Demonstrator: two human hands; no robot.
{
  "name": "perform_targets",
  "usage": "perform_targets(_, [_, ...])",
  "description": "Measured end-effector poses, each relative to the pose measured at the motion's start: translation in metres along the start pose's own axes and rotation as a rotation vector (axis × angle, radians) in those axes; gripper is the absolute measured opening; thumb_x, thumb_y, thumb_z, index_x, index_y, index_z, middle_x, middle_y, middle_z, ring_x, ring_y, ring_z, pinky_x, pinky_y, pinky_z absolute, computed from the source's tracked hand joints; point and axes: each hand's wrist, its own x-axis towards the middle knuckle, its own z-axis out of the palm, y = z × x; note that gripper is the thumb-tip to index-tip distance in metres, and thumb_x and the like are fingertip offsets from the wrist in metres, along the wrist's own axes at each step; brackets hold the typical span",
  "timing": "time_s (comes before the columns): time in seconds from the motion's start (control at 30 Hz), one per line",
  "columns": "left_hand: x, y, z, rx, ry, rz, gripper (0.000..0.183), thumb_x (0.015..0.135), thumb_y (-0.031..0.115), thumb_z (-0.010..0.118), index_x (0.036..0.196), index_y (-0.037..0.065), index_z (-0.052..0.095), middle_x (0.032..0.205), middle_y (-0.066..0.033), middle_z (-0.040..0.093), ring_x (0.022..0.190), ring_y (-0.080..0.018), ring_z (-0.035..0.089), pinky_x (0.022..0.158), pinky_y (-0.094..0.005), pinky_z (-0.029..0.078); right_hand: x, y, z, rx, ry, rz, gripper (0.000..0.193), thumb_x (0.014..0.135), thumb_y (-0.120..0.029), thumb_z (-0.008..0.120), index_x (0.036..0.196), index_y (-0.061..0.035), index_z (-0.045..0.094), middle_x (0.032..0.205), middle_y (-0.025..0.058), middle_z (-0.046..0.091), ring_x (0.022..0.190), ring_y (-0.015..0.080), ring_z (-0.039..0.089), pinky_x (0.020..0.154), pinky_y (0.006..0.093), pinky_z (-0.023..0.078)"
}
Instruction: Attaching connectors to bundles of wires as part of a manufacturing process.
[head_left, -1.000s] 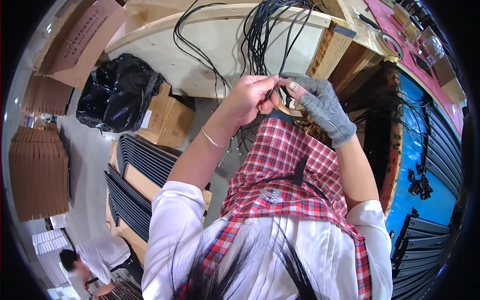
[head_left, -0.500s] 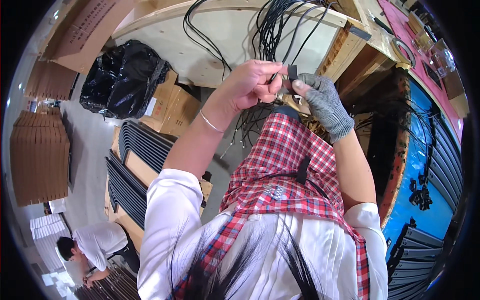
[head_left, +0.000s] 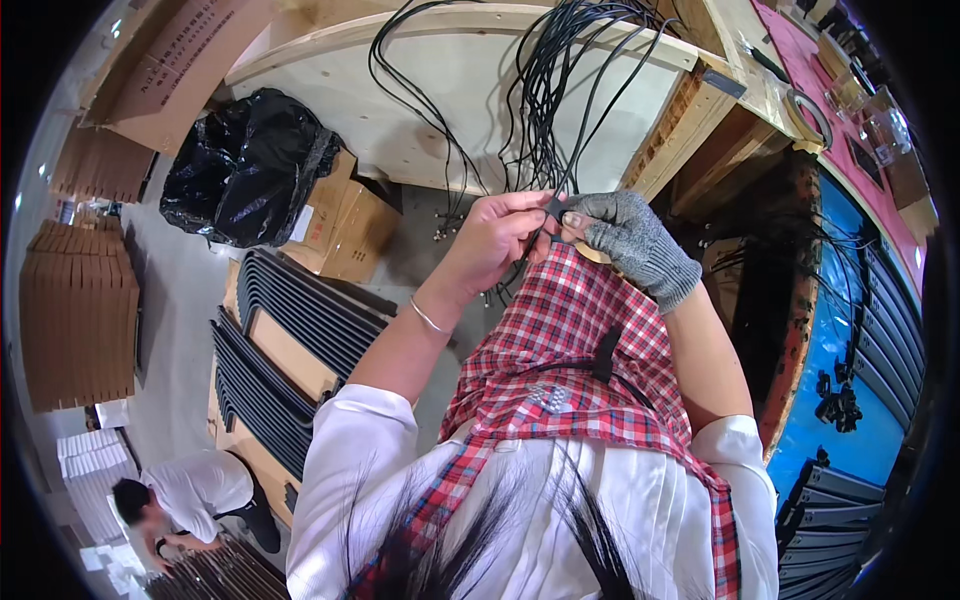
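My bare left hand (head_left: 492,243), with a thin bracelet at the wrist, pinches a black cable and one end of a short strip of black tape (head_left: 556,209). My right hand (head_left: 632,243), in a grey fingerless glove, pinches the other end of that strip against the cable. Whether the strip goes all the way around the cable is hidden by the fingers. Under the right fingers shows the edge of a yellowish ring (head_left: 592,253), perhaps a tape roll, partly covered. The cable runs up into a bundle of black cables (head_left: 580,70) hanging over a wooden board.
A pale wooden board (head_left: 450,90) stands ahead. On the left are a black plastic bag (head_left: 245,165), cardboard boxes (head_left: 345,225) and racked black curved tubes (head_left: 310,310). A blue-topped bench (head_left: 835,300) with dark metal parts is at right. A person (head_left: 195,495) bends at lower left.
Both hands have come down and closer to my apron. The black strip, held up between the fingers before, is now against the cable.
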Motion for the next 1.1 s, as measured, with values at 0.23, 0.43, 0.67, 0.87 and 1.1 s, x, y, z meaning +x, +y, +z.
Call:
perform_targets(0.23, [-0.008,0.002,0.005,-0.033,-0.019,0.012,0.025,0.084,0.006,0.048,0.105,-0.005,0.053,0.066,-0.0054,0.054,0.049,-0.0079,0.044,0.044,-0.0193,0.034,0.001,-0.006,-0.002,-0.078,-0.075,0.033,0.016,0.079,-0.01,0.056,0.083,0.0056,0.061,0.072,0.0076,0.062,0.069,0.0104,0.055,0.067,0.0237,0.044])
perform_targets(0.43, [-0.009,-0.003,0.008,-0.134,-0.008,-0.055,0.018,0.084,0.005,0.049,0.097,-0.004,0.057,0.061,-0.0019,0.049,0.043,-0.0041,0.036,0.039,-0.0178,0.024,0.001,0.0,-0.003,-0.133,-0.078,0.078,0.022,0.079,-0.016,0.058,0.088,0.0038,0.061,0.071,0.0069,0.06,0.068,0.0107,0.054,0.067,0.024,0.044])
perform_targets(0.67, [-0.013,0.009,0.02,-0.275,0.002,-0.111,0.009,0.083,0.005,0.051,0.085,-0.001,0.057,0.06,-0.0013,0.047,0.045,-0.0048,0.036,0.041,-0.0183,0.026,0.023,-0.002,-0.006,0.213,0.132,0.023,0.034,0.077,-0.027,0.061,0.098,0.0,0.06,0.073,0.0059,0.059,0.07,0.0102,0.053,0.066,0.0241,0.044])
perform_targets(0.87, [-0.03,0.007,0.019,-0.253,0.03,-0.122,0.006,0.082,0.005,0.053,0.081,-0.001,0.055,0.061,-0.0013,0.046,0.047,-0.0058,0.037,0.043,-0.0189,0.027,0.016,0.004,-0.002,0.262,0.02,-0.132,0.026,0.074,-0.019,0.063,0.089,0.0017,0.062,0.076,0.007,0.06,0.073,0.0127,0.054,0.065,0.0263,0.044])
perform_targets(1.1, [-0.031,0.005,0.016,-0.123,-0.032,-0.078,0.007,0.082,0.005,0.054,0.083,-0.002,0.056,0.061,-0.0007,0.045,0.048,-0.0056,0.036,0.043,-0.0192,0.028,0.007,-0.014,-0.003,-0.132,-0.054,-0.246,0.018,0.071,-0.013,0.066,0.08,0.0031,0.063,0.081,0.0079,0.062,0.077,0.0171,0.056,0.068,0.0287,0.045])
